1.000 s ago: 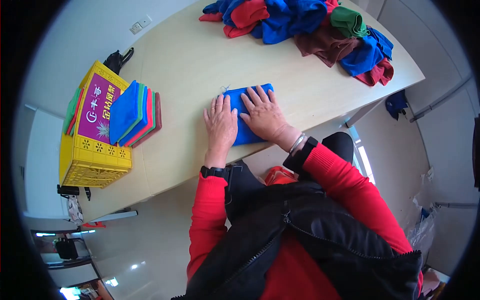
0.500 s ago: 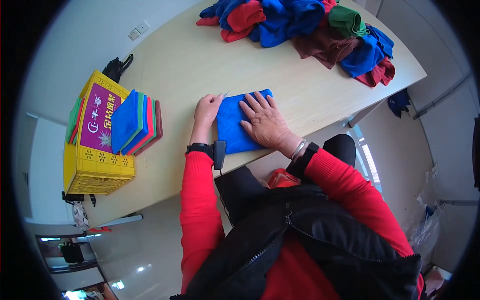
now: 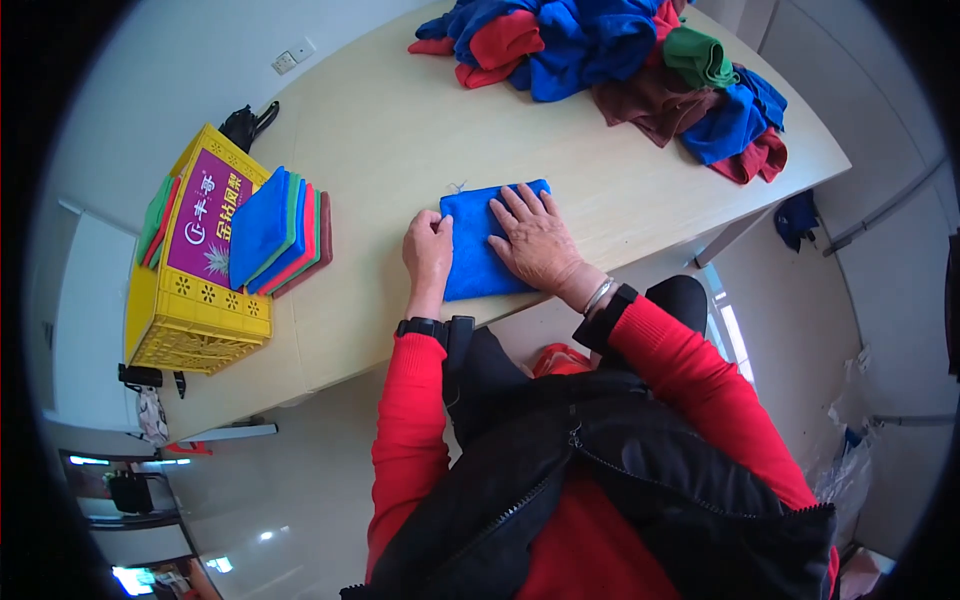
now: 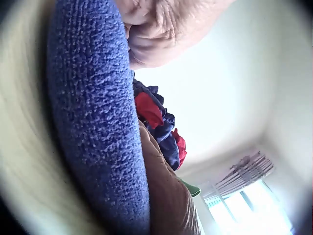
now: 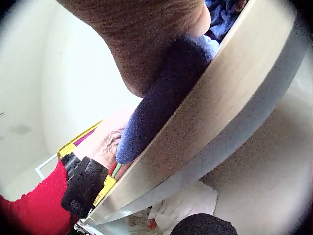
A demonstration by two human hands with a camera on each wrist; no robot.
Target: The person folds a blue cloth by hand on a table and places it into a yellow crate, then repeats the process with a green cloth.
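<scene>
One folded blue cloth (image 3: 478, 265) is laid flat near the person's side of the worktop (image 3: 370, 150), pressed from above by the right hand (image 3: 540, 248), whose fingers are straight and spread apart. Its left border is met by the left hand (image 3: 428, 250) — fingers curled, though whether the fabric is pinched between them cannot be told. If that border were tugged while too little weight was put on the right palm, the layers might be slid out of line or a corner rucked up. Loose strands (image 3: 456, 187) (just by the far left corner) could be snagged and drawn out. With the worktop's edge so near, an overhang might be caused by any drag toward the body.
</scene>
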